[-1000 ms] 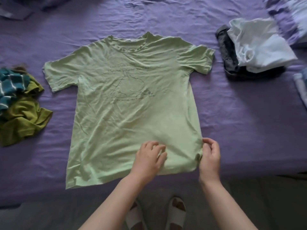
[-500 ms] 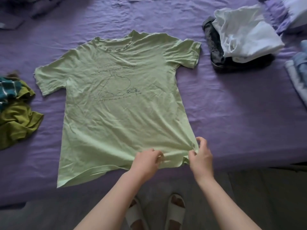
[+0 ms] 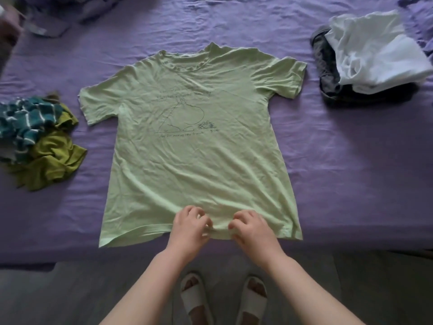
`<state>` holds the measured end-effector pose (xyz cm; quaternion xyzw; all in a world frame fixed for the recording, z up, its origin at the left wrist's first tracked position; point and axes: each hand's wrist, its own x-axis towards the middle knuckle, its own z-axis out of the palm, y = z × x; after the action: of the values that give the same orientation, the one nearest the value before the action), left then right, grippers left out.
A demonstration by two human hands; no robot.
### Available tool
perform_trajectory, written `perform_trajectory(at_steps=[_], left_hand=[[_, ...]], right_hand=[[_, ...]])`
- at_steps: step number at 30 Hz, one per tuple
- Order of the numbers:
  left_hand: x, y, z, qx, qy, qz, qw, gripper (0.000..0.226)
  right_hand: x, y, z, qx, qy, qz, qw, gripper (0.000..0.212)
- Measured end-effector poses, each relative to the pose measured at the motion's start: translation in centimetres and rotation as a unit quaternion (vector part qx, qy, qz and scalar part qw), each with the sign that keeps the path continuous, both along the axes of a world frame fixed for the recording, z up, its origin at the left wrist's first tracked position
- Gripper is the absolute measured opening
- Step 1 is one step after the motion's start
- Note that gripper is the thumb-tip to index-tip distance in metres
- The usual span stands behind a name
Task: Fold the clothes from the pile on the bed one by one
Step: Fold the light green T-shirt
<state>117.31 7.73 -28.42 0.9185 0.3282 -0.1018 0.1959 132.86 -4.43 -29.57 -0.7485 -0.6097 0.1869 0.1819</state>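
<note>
Right hand [image 3: 251, 227] moved inward beside left hand [image 3: 191, 227], both pinching shirt [image 3: 199, 156] hem.

I see the pale green T-shirt [image 3: 194, 160] lying flat, print side up, stretching away from both my hands, which sit together at the middle of its near hem; the unfolded pile [image 3: 37, 141], olive and teal-striped, lies crumpled well left of my left hand; the folded stack [image 3: 365, 59], white on dark grey, sits far ahead, right of my right hand.

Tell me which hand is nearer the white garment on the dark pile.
Right. The right hand rests on the green shirt's hem, on the side toward the white garment; the left hand sits farther away.
</note>
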Motion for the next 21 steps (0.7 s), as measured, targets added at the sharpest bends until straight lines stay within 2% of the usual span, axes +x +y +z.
perform_trajectory(at_steps=[2,3,5,7,9,11,12,14,16,20,21], left_hand=[[-1.6,1.0,-0.1,0.031,0.018,-0.024,0.999,0.043],[-2.3,1.6,-0.3,0.061,0.002,-0.039,0.997,0.030],[-3.2,3.0,-0.5,0.080,-0.027,-0.057,0.995,0.007],[-3.9,4.8,-1.3,0.027,-0.045,-0.048,0.997,0.017],[-3.9,6.1,-1.0,-0.042,-0.075,0.016,0.996,0.017],[-3.2,7.0,-0.2,-0.096,-0.096,0.098,0.986,0.009],[-2.8,7.3,0.3,-0.111,-0.101,0.142,0.978,0.007],[-2.4,7.6,0.6,-0.131,-0.101,0.171,0.971,0.005],[-2.4,7.1,0.3,-0.133,-0.096,0.124,0.979,0.013],[-3.3,5.5,-1.0,-0.078,-0.084,0.010,0.993,0.017],[-3.4,5.3,-1.4,-0.060,-0.072,-0.024,0.995,0.023]], right_hand=[[-1.6,1.0,-0.7,-0.046,-0.034,0.041,0.997,0.057],[-2.0,1.5,-0.9,-0.064,-0.051,0.041,0.996,0.058],[-1.9,2.3,-1.6,-0.054,-0.060,0.024,0.996,0.041],[-1.1,2.7,-2.2,-0.021,0.005,0.013,1.000,0.013],[0.0,3.3,-1.4,-0.013,0.094,-0.025,0.995,0.018],[1.2,4.2,-0.1,-0.036,0.170,-0.125,0.977,0.005],[1.7,4.7,0.4,-0.041,0.181,-0.165,0.969,0.004],[2.4,5.2,0.6,-0.046,0.159,-0.175,0.970,0.019],[2.3,5.1,0.3,-0.041,0.143,-0.134,0.980,0.024],[1.1,3.7,-0.9,-0.004,0.067,-0.014,0.998,0.011],[1.0,3.4,-1.2,0.000,0.047,0.010,0.999,0.014]])
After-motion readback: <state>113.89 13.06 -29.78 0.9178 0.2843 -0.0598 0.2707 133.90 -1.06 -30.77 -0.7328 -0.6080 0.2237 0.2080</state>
